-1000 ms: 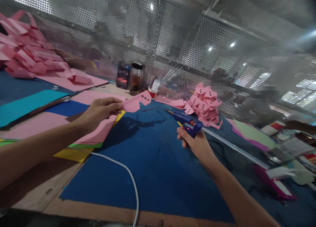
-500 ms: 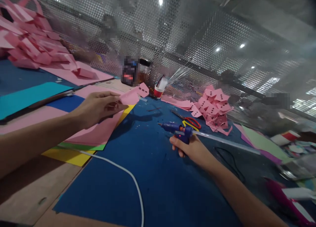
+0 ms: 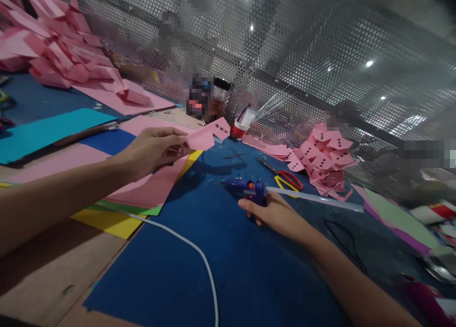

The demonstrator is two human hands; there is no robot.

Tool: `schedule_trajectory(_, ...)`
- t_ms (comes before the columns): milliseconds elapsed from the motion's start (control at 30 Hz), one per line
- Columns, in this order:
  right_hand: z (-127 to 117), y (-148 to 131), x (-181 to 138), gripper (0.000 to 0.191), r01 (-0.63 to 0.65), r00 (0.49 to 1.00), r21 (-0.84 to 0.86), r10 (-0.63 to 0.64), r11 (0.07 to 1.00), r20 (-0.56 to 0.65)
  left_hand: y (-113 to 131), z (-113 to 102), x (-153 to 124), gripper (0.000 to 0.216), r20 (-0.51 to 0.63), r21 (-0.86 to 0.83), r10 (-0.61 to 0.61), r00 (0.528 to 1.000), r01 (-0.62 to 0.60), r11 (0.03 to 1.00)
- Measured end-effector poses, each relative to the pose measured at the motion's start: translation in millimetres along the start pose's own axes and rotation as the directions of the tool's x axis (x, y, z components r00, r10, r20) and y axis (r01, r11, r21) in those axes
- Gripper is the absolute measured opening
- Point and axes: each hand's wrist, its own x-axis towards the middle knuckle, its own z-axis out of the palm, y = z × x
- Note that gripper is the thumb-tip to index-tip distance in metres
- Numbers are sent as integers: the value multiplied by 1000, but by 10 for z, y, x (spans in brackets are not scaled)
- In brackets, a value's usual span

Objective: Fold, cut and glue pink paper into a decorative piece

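Observation:
Between the fingers of my left hand (image 3: 156, 149) is a pink paper piece (image 3: 203, 139), folded, with small dark squares at its far end. That hand is closed on it above a stack of coloured sheets. My right hand (image 3: 272, 210) is wrapped round the handle of a blue hot glue gun (image 3: 245, 187). A long clear glue stick (image 3: 317, 199) sticks out of its back, and a small red light glows on its body. The gun's nozzle points left, below the paper piece and apart from it. Scissors (image 3: 288, 180) with red and yellow handles lie beyond the gun.
A heap of pink paper loops (image 3: 60, 47) stands at the far left. Pink pieces with dark squares (image 3: 324, 161) are piled at the back right. A red and white cup (image 3: 240, 127) holds thin sticks near the mesh wall. A white cable (image 3: 188, 241) crosses the blue mat.
The glue gun in my right hand has moved slightly left, nearer the pink paper piece. My view has shifted a little to the left. Both hands keep their holds.

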Motion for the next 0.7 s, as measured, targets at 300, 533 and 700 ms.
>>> schedule_trajectory(300, 41, -3, 41, 36, 21, 1000, 56, -20, 998, -9, 39, 42, -46, 14, 29, -2, 29, 999, -29, 1000)
schedule_trajectory(533, 45, 7, 49, 37, 20, 1000, 62, -19, 998, -12, 53, 71, -59, 15, 17, -13, 24, 1000, -24, 1000)
schedule_trajectory(700, 65, -5, 53, 36, 0, 1000, 69, 1, 998, -18, 53, 69, -60, 19, 45, -12, 16, 999, -16, 1000)
